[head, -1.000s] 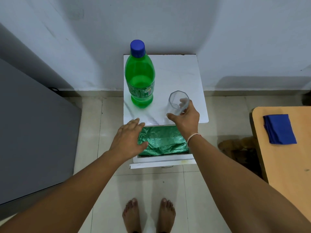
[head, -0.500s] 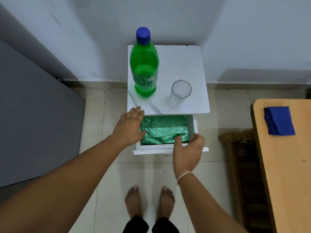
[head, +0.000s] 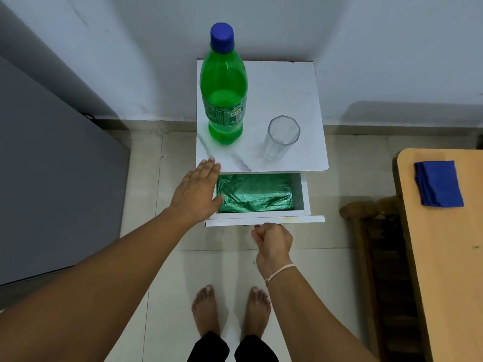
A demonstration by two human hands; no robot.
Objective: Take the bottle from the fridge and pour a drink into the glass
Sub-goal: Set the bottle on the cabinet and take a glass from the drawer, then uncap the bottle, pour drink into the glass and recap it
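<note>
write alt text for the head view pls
A capped green bottle and an empty glass stand on a white cabinet; its drawer is open. The left hand rests flat at its edge, the right hand curls at the drawer front.

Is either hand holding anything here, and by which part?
The right hand is curled at the drawer front, apparently gripping a handle hidden beneath it. The left hand holds nothing, lying flat by the drawer's left edge.
</note>
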